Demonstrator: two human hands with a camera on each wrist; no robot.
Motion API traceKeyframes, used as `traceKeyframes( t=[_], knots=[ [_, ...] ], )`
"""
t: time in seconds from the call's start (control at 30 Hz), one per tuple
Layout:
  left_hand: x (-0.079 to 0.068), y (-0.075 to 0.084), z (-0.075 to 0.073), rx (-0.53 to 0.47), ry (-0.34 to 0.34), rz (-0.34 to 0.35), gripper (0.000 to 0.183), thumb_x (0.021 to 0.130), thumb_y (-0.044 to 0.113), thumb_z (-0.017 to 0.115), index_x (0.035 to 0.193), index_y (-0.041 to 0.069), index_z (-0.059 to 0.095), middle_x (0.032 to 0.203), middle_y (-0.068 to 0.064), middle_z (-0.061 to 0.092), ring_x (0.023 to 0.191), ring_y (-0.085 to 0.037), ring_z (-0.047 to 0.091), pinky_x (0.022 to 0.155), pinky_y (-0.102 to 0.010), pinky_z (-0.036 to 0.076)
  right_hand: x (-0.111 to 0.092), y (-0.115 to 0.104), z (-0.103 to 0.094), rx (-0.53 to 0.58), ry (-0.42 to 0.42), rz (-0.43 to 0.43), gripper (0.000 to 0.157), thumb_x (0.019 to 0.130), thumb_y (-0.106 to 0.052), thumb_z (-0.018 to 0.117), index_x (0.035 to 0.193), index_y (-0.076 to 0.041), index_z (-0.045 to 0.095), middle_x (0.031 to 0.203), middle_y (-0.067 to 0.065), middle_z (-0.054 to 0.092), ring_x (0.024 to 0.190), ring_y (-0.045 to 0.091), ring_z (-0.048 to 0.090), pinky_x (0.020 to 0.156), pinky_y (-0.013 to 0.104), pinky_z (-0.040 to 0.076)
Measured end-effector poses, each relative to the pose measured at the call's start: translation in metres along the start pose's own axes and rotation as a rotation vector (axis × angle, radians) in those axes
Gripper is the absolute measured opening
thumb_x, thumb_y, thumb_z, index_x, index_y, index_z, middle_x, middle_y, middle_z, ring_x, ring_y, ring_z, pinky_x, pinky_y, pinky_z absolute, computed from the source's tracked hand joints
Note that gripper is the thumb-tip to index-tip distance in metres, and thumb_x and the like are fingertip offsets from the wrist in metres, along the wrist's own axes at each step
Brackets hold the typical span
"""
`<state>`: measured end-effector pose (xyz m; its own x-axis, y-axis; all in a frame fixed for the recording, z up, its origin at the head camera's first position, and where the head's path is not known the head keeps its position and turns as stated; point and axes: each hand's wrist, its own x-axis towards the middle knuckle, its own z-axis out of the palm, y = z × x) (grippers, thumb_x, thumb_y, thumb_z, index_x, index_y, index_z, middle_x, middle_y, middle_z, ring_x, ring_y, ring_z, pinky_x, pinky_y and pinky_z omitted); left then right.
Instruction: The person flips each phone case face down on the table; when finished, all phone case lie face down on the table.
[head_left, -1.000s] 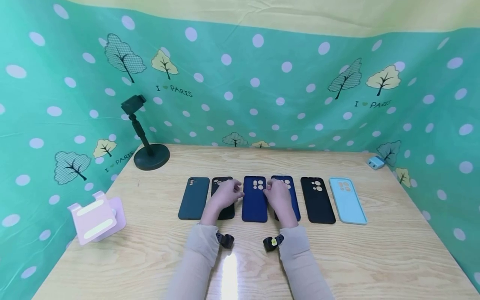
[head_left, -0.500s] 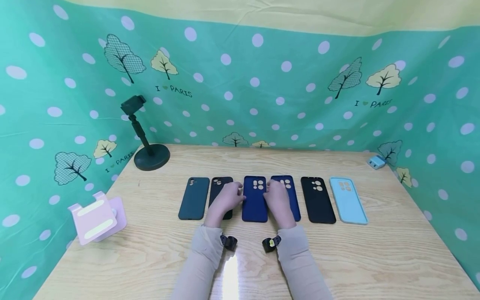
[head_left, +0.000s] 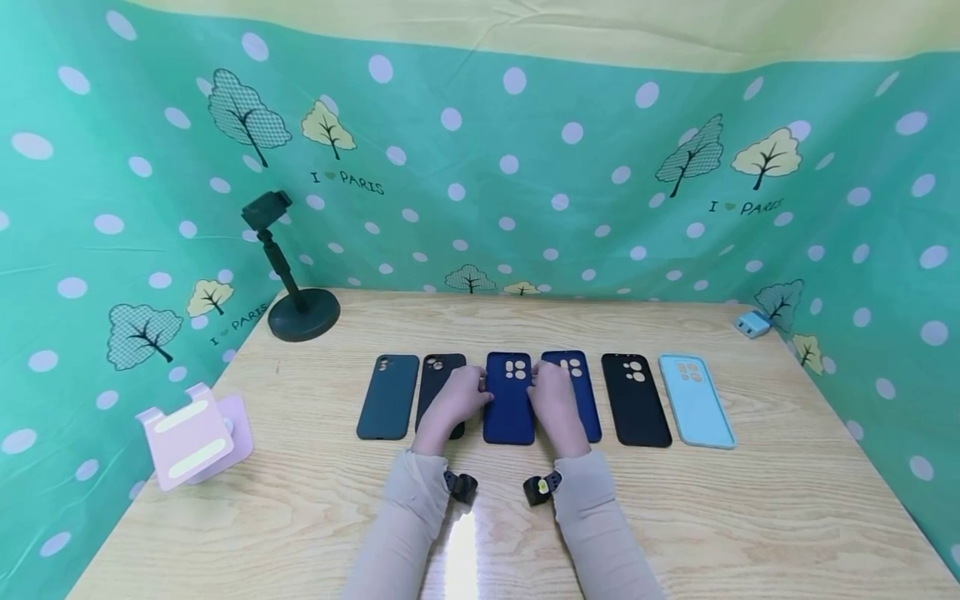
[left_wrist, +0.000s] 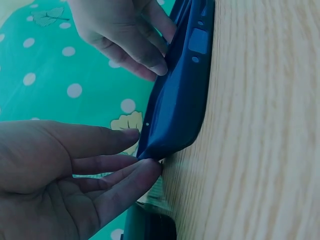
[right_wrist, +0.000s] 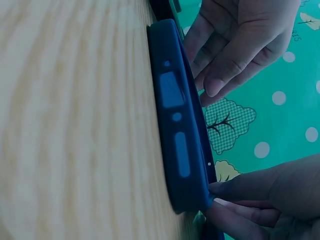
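Observation:
A dark blue phone case lies on the table between both hands, its hollow side up and camera cut-outs at the far end. My left hand pinches its left edge; in the left wrist view the thumb and fingers of that left hand meet at the case rim. On the opposite side, my right hand pinches the right edge, and in the right wrist view the right thumb and fingers close on a corner of the case.
To the left lie a black case, partly under the left hand, and a dark teal case. Rightward are another blue case, a black case and a light blue case. A black stand, pink holder and charger stand farther out.
My left hand has shifted slightly right, to the blue case's left edge. The black case beside it sits a little further left. My right hand has barely moved.

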<state>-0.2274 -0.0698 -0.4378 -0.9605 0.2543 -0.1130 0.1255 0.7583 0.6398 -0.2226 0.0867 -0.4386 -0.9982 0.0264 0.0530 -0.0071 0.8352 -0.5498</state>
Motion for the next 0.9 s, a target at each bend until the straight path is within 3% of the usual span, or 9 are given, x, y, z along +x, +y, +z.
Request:
traceKeyframes(
  t=[0.1, 0.23, 0.5, 0.7, 0.9],
  knots=[
    [0.0008, -0.0005, 0.0001, -0.003, 0.003, -0.004, 0.011, 0.091, 0.006, 0.065, 0.092, -0.004, 0.06, 0.064, 0.002, 0.041, 0.056, -0.012, 0.039, 0.057, -0.023, 0.033, 0.0001, 0.0002, -0.0003, 0.001, -0.01, 0.012, 0.025, 0.087, 0.001, 0.066, 0.111, 0.007, 0.066, 0.106, 0.02, 0.071, 0.099, 0.03, 0.069, 0.081, 0.037, 0.058],
    [0.0017, -0.0019, -0.0006, -0.023, 0.015, -0.014, 0.024, 0.09, 0.005, 0.066, 0.073, 0.006, 0.049, 0.065, 0.002, 0.04, 0.057, -0.012, 0.039, 0.056, -0.022, 0.031, 0.0003, 0.0004, -0.0006, 0.022, -0.014, 0.012, 0.025, 0.088, 0.002, 0.066, 0.112, 0.006, 0.066, 0.102, 0.018, 0.072, 0.097, 0.028, 0.069, 0.08, 0.037, 0.058],
    [0.0016, -0.0034, -0.0024, -0.065, 0.074, -0.047, 0.008, 0.087, 0.002, 0.067, 0.09, -0.004, 0.062, 0.077, -0.003, 0.053, 0.07, -0.016, 0.052, 0.065, -0.026, 0.043, 0.0014, 0.0, 0.0017, 0.057, -0.026, 0.019, 0.024, 0.088, 0.002, 0.066, 0.112, 0.006, 0.067, 0.098, 0.015, 0.071, 0.093, 0.025, 0.069, 0.079, 0.035, 0.057],
    [0.0039, -0.0046, -0.0016, -0.079, 0.114, -0.079, 0.025, 0.087, 0.001, 0.067, 0.111, -0.007, 0.064, 0.077, -0.004, 0.057, 0.078, -0.018, 0.058, 0.083, -0.036, 0.051, 0.0016, -0.0001, 0.0036, 0.086, -0.032, 0.02, 0.025, 0.087, 0.0, 0.068, 0.111, 0.006, 0.067, 0.089, 0.011, 0.068, 0.079, 0.019, 0.064, 0.07, 0.031, 0.055],
    [0.0058, -0.0054, -0.0028, -0.094, 0.123, -0.116, 0.039, 0.087, 0.002, 0.067, 0.125, -0.008, 0.06, 0.084, -0.007, 0.063, 0.082, -0.019, 0.061, 0.084, -0.037, 0.053, 0.0028, 0.0006, 0.0048, 0.204, -0.07, 0.054, 0.028, 0.087, 0.003, 0.065, 0.115, 0.007, 0.066, 0.092, 0.012, 0.068, 0.075, 0.018, 0.067, 0.061, 0.025, 0.056]
  ],
)
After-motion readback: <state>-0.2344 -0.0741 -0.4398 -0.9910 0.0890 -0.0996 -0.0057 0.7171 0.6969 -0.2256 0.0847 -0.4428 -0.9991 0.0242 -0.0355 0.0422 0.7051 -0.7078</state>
